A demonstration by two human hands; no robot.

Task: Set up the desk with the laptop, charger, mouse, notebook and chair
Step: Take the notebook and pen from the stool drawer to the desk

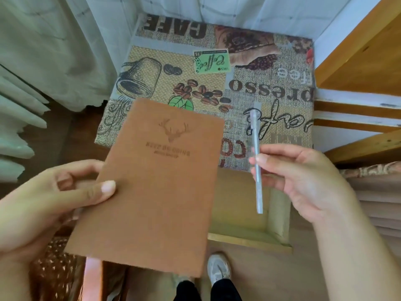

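Head cam: left hand point(50, 205) grips brown deer-embossed leather notebook point(149, 187), right hand point(303, 181) fingers point(263, 162) pinch clear pen point(257, 161); notebook step, probably lay both on coffee-print tabletop point(249, 88) beyond it.

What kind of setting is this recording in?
Probably a home room: sheer curtains behind a small desk with a coffee-print cover, wooden shelves beside it, and an open drawer.

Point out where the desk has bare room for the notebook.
The whole far half of the desk lies bare, from curtain to wooden shelf. The near edge is covered from view by the notebook and pen held above it.
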